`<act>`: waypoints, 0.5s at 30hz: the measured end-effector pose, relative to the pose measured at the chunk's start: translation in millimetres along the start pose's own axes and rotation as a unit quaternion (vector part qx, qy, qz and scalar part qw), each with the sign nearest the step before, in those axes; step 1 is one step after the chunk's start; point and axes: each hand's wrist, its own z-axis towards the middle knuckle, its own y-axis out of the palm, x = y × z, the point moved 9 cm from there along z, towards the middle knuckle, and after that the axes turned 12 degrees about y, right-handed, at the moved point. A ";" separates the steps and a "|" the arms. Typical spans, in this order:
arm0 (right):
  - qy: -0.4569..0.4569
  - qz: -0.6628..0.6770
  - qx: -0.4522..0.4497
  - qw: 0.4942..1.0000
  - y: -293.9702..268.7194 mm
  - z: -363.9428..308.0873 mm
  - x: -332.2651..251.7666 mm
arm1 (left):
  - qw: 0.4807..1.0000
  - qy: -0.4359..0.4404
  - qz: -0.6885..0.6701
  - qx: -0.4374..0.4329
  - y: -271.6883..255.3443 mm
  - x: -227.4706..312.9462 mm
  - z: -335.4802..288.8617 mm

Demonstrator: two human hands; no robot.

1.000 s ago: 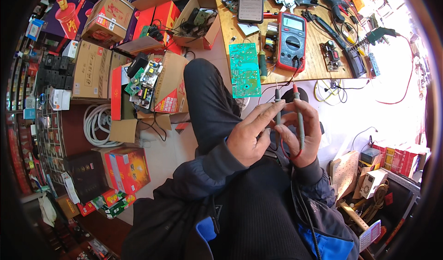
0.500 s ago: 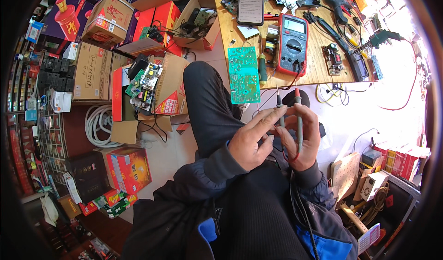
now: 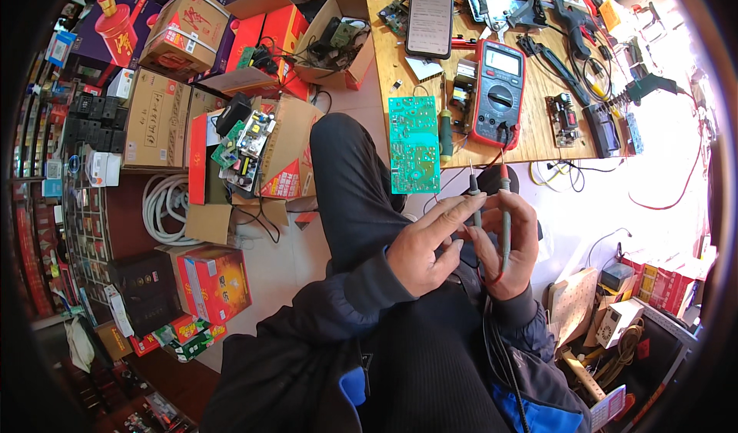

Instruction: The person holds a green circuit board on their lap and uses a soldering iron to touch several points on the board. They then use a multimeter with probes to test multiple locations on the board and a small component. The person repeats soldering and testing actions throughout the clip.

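Observation:
My right hand [image 3: 513, 241] is closed around a grey test probe with a red collar [image 3: 505, 221], its tip pointing away from me. Beside it, a second probe with a black collar [image 3: 474, 195] runs between my hands, partly hidden by fingers. My left hand [image 3: 425, 250] pinches at this black probe with its fingertips. Past the hands, a red-and-grey multimeter [image 3: 501, 97] lies on the wooden table [image 3: 530, 150], leads plugged into its near end. To its left, a green circuit board [image 3: 415, 144] overhangs the table's near edge, with a green-handled screwdriver [image 3: 446, 135] alongside.
A phone [image 3: 429, 19] with a lit screen lies farther back. Soldering tools [image 3: 646, 87] and a small circuit module [image 3: 563, 121] occupy the table's right side. Left of my knee stands an open carton [image 3: 292, 144] heaped with circuit boards; coiled white hose [image 3: 165, 210] lies beyond.
The table and everything on it sit slightly lower and farther right in the picture, as do my hands. Both hands keep nearly the same hold on the probes.

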 end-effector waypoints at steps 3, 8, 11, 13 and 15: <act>-0.001 -0.003 0.002 1.000 0.0 2.6 -0.2 | 1.000 0.002 -0.004 0.002 -1.3 -0.8 2.4; -0.006 -0.003 -0.001 1.000 -0.6 6.2 -0.1 | 1.000 -0.001 -0.011 0.003 -2.3 -3.8 4.1; -0.009 -0.016 0.003 1.000 -1.1 6.7 -1.2 | 1.000 0.010 -0.016 0.015 -3.1 -3.8 6.1; -0.001 -0.009 0.001 1.000 -1.5 7.0 -0.3 | 1.000 0.004 -0.012 0.006 -2.4 -5.0 5.9; -0.002 -0.012 -0.002 1.000 -1.1 7.4 -0.7 | 1.000 -0.001 -0.013 0.003 -2.6 -5.5 6.1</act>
